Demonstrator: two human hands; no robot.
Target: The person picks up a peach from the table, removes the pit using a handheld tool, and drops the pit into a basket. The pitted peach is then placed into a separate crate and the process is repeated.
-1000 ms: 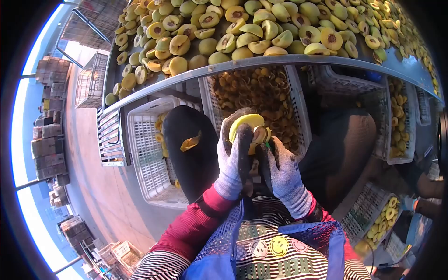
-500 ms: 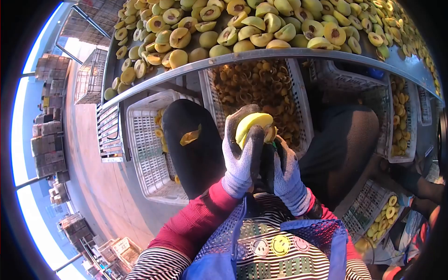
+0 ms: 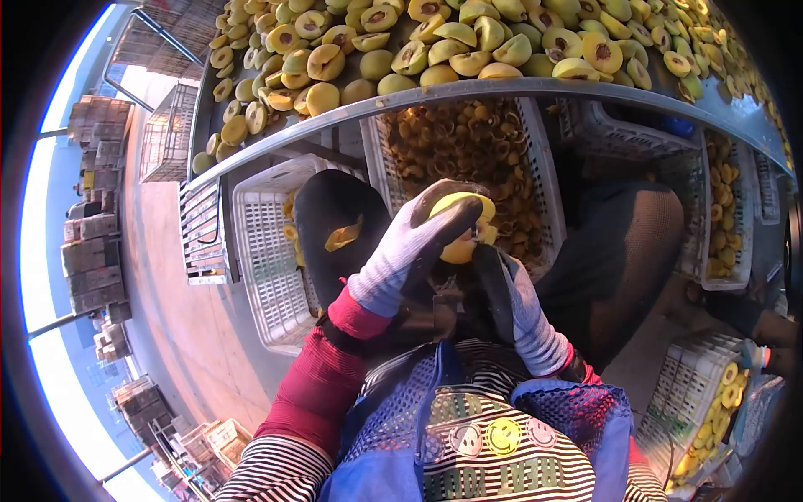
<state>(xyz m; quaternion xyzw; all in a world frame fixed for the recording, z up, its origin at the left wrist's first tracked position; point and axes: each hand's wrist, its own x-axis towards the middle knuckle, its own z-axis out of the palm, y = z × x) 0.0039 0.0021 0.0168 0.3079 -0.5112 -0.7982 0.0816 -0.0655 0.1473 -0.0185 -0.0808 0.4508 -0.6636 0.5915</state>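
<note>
**A:** Head view, a fruit-sorting line: the person's gloved left hand (image 3: 416, 243) is wrapped around a yellow peach (image 3: 462, 226), dark-coated fingers (image 3: 452, 219) clamped over its top. Where is the fruit?

**B:** In the middle of the scene, held over the person's lap, just in front of the white crate of peach pits (image 3: 468, 159) that sits under the metal table (image 3: 502, 90). The right hand (image 3: 512, 289) presses against the near right side of the fruit, closed on what seems to be a small green-handled tool; the glove hides most of it, so that is a guess.

**A:** What has changed in the past second?

**B:** The left forearm has swung from upright to a slant toward the right, and the left hand has rolled over the top of the peach. The fruit looks turned in the grip; the right hand has stayed against it. By my reading, the pitting of this peach is mid-way, with the fruit being rotated against the tool.

**A:** And around it?

**B:** Halved peaches (image 3: 468, 42) cover the table at the far side. A nearly empty crate (image 3: 263, 259) stands to the left, beside the person's dark knee (image 3: 335, 226) with a scrap of peel on it. More crates with fruit line the right.
</note>
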